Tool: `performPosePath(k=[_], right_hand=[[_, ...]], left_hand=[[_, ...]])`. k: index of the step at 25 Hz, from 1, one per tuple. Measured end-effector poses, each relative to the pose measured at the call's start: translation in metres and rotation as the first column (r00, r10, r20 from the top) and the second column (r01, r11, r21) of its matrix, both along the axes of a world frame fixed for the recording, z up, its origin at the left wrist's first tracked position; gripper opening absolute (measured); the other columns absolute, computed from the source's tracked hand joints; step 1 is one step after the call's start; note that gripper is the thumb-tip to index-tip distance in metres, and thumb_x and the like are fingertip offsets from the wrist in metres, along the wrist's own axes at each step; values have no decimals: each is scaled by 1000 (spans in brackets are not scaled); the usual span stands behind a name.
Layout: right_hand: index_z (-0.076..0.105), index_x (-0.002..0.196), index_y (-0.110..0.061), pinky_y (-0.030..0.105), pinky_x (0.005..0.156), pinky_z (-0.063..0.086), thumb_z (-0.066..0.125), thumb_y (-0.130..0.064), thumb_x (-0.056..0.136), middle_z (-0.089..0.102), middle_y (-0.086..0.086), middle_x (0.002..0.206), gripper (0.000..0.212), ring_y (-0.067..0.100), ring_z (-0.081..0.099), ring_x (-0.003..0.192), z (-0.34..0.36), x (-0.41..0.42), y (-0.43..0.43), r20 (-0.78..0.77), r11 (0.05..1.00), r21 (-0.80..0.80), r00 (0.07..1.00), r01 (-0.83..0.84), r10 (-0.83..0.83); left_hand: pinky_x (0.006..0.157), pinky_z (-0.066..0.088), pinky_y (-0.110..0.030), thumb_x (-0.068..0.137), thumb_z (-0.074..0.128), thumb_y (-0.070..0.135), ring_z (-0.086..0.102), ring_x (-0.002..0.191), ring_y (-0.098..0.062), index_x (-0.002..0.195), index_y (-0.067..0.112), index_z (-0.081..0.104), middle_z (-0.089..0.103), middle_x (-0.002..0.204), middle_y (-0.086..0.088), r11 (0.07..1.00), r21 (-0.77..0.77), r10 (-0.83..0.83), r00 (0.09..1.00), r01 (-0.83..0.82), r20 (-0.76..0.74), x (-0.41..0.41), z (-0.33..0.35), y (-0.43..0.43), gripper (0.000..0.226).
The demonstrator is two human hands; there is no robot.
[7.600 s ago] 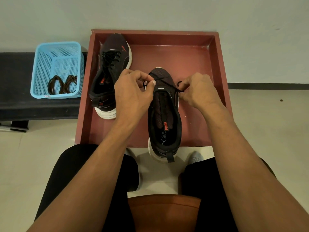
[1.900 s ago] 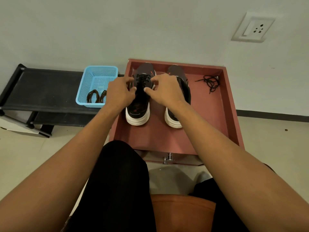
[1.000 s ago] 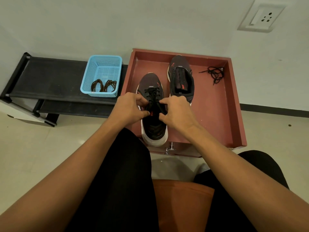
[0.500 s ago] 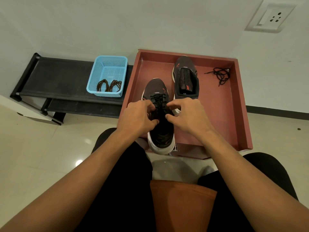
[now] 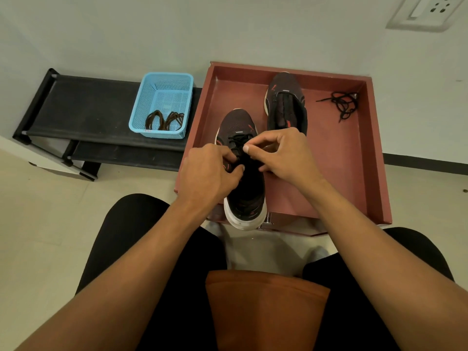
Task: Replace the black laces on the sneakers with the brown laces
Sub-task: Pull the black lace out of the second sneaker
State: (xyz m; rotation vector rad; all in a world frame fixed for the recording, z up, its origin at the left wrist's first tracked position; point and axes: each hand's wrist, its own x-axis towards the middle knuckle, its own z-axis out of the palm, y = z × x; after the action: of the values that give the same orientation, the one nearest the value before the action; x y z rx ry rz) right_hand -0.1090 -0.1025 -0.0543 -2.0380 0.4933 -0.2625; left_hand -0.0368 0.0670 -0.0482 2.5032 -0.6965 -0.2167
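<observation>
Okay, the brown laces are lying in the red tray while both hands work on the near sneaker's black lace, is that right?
Not quite. The head view shows the brown laces lying in the blue basket, not the red tray. Otherwise right: the left hand and right hand work on the black lace of the near sneaker.

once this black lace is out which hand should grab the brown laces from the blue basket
Left, probably. The blue basket with the brown laces sits left of the tray, on the left hand's side; the right hand would have to cross over the near sneaker.
</observation>
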Motion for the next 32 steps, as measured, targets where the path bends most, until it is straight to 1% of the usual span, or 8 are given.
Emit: performPosePath(k=[7,11,12,15,17,24,29,32], right_hand=[[81,93,-10,28,57,63,81,-19,92,77,3,75,9,10,77,70,-2,1,-3,-17,998,57,1000,13,-13],[78,94,-6,31,61,65,78,-13,95,76,8,76,8,13,78,69,5,-3,-12,-18,997,69,999,44,-43],[78,94,-4,33,62,65,77,-12,95,76,10,76,8,14,78,69,7,-4,-15,-11,995,75,998,59,-59],[76,94,-5,37,61,65,74,-11,97,74,11,75,7,19,78,67,16,-11,-29,17,990,77,993,116,-117],[75,93,-7,37,58,64,72,-11,98,73,11,77,7,20,77,64,20,-17,-38,36,983,75,985,168,-171],[75,100,-4,34,56,63,74,-16,99,75,10,83,12,18,76,63,20,-26,-51,34,968,30,968,248,-249],[77,102,-7,34,56,62,75,-20,98,77,6,81,13,18,76,65,21,-22,-42,71,985,51,984,163,-166],[77,104,-7,35,61,64,76,-17,96,79,7,86,13,21,78,71,20,-17,-31,102,991,123,992,61,-74]], left_hand=[[80,63,-32,89,80,33,73,72,0,87,28,82,76,78,15,992,-117,-63,978,40,-197,17,10,12,5],[76,53,-9,89,80,32,70,72,9,86,25,81,74,76,17,994,-97,-64,980,47,-186,26,22,20,8],[77,54,-10,88,80,31,70,72,8,85,24,81,74,76,16,995,-94,-56,981,39,-184,29,26,24,7],[87,63,-36,80,78,32,76,74,-7,79,24,79,77,75,8,994,-100,19,969,-45,-245,40,34,44,8],[89,63,-43,70,72,41,77,77,-13,75,25,76,78,74,4,992,-87,61,957,-89,-284,45,35,57,17],[87,63,-46,66,71,42,78,77,-17,76,24,75,78,75,1,992,-81,63,937,-96,-344,44,33,59,21],[85,64,-47,80,78,31,78,79,-20,82,24,77,79,79,2,987,-159,-30,927,-32,-374,41,30,50,7],[76,65,-44,90,80,27,75,71,-20,92,20,78,77,78,-1,967,-248,-151,924,64,-350,28,30,35,7]])
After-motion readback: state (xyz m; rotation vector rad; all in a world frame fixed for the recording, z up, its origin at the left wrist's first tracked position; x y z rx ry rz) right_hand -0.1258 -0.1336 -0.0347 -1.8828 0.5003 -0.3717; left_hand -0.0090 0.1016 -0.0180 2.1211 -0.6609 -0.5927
